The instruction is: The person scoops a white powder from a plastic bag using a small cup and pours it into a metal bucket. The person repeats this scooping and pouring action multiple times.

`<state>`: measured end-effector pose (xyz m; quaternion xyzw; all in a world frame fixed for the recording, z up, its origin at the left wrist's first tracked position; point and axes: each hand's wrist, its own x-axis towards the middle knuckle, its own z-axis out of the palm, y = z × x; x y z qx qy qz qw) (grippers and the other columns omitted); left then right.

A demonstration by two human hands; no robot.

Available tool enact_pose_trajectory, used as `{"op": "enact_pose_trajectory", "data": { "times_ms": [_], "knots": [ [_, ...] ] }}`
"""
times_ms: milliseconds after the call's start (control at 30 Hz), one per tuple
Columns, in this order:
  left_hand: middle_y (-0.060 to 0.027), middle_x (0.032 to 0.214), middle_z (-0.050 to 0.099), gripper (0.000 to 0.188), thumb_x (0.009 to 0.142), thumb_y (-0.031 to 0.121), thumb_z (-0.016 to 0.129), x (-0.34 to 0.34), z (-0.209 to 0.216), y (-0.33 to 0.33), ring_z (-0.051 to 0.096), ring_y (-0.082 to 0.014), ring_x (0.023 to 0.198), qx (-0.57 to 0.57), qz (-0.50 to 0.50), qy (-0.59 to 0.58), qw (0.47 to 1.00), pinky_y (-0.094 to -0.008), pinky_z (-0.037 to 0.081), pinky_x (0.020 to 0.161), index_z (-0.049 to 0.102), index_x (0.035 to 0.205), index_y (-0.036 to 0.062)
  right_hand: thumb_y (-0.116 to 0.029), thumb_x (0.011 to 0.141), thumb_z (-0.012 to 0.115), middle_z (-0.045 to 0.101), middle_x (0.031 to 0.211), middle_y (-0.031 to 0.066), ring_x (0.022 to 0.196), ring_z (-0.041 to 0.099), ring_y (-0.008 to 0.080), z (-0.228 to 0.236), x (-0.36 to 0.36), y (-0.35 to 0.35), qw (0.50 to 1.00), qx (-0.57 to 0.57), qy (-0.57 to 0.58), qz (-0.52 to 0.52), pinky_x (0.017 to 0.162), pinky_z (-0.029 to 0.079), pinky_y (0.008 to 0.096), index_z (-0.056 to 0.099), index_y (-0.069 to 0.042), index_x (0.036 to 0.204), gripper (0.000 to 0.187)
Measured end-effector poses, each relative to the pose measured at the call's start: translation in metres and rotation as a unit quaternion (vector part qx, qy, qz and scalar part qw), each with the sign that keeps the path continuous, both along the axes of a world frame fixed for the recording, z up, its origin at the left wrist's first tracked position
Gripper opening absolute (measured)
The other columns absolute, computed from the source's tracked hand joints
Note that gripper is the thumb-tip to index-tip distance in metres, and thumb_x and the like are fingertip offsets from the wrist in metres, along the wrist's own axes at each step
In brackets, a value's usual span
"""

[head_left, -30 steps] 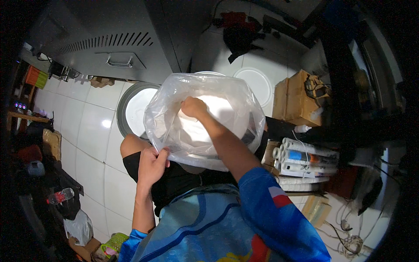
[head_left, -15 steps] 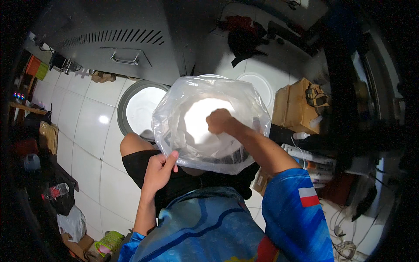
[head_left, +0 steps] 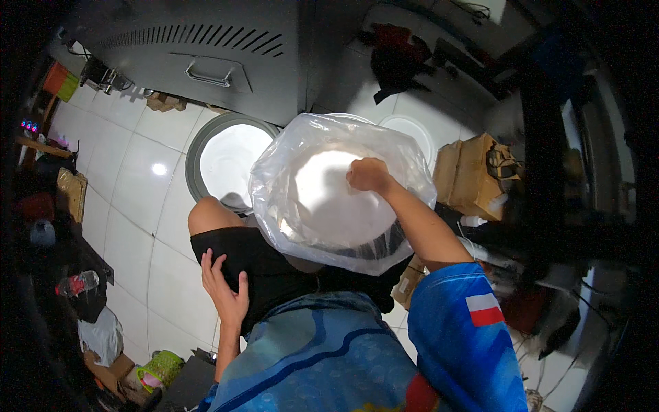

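The right hand point(head_left: 368, 175) is seen just above the middle of the frame, curled into a loose fist with the fingers pressed together, inside the open mouth of a large clear plastic bag point(head_left: 288, 206). Whether anything is pinched inside that fist cannot be told. The bag is spread wide around a round white basin point(head_left: 329, 199), which fills the centre of the frame and is held over the person's lap; the film is bunched under the basin's lower edge.

The left hand point(head_left: 223, 288) is found at lower left of centre, laid flat with the fingers spread on the black shorts point(head_left: 268, 271) over the thigh, holding nothing and well apart from the bag. A bare knee point(head_left: 209, 214) is seen just above it.

A blue patterned shirt point(head_left: 329, 357) takes up the lower middle of the frame, with its sleeve running toward the lower right.

Behind the bag, left of centre, a second round white tub with a grey rim point(head_left: 230, 161) is set on the white tiled floor point(head_left: 130, 199). A grey metal cabinet with a handle and vent slots point(head_left: 206, 48) fills the upper left. Brown cardboard boxes point(head_left: 473, 175) are stacked at the right, just beside the bag. A green basket point(head_left: 161, 369) and a plastic bottle point(head_left: 77, 283) are seen at the lower left.
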<state>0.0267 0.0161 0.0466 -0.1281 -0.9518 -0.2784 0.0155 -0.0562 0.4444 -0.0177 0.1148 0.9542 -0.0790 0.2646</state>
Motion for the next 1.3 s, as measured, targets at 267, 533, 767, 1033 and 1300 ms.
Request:
{"op": "enact_pose_trajectory", "data": {
  "times_ms": [267,533,767,1033,1300],
  "knots": [
    [-0.0216,0.151,0.039,0.053,0.089,0.034,0.061,0.0,-0.039,-0.011,0.031,-0.0428,0.142,0.034,0.004,0.049,0.998,-0.0547,0.019,0.114,0.049,0.131,0.0037,-0.04,0.093,0.048,0.063,0.125,0.0263,0.117,0.061,0.0408,-0.02,0.012,-0.004,0.983,-0.067,-0.119,-0.126,0.098,0.05,0.0461,0.068,0.004,0.114,0.052],
    [-0.0216,0.149,0.041,0.053,0.086,0.031,0.065,-0.004,-0.04,-0.019,0.033,-0.0434,0.14,0.073,0.01,0.042,0.996,-0.0547,0.021,0.113,0.051,0.129,0.0041,-0.032,0.092,0.055,0.043,0.057,0.0019,0.048,0.038,0.0123,-0.005,0.015,-0.062,0.844,-0.337,-0.121,-0.398,0.039,0.027,0.0317,0.054,-0.008,0.067,0.035],
    [-0.022,0.149,0.041,0.06,0.071,0.014,0.072,-0.006,-0.037,-0.025,0.034,-0.0435,0.139,0.092,0.021,0.021,0.995,-0.054,0.021,0.114,0.052,0.127,0.0043,-0.038,0.096,0.052,0.056,0.062,0.0111,0.055,0.052,0.0231,-0.017,-0.029,-0.072,0.878,-0.361,0.007,-0.315,0.049,0.042,0.0424,0.063,0.002,0.076,0.046],
    [-0.0212,0.149,0.041,0.06,0.071,0.015,0.072,-0.006,-0.036,-0.021,0.033,-0.0423,0.14,0.093,0.022,0.031,0.995,-0.0537,0.021,0.114,0.053,0.127,0.0055,-0.042,0.1,0.036,0.067,0.111,0.0273,0.106,0.063,0.0444,-0.02,-0.039,-0.018,0.979,-0.077,0.089,-0.165,0.096,0.048,0.0482,0.073,-0.004,0.101,0.053],
    [-0.0203,0.149,0.041,0.059,0.072,0.016,0.072,-0.001,-0.032,-0.024,0.033,-0.0417,0.14,0.076,0.014,0.019,0.997,-0.0532,0.021,0.114,0.053,0.126,0.0021,-0.041,0.101,0.035,0.068,0.103,0.0324,0.103,0.065,0.0444,-0.046,0.01,-0.01,0.973,-0.038,0.011,-0.227,0.095,0.049,0.0484,0.069,0.009,0.101,0.06]
  ]
}}
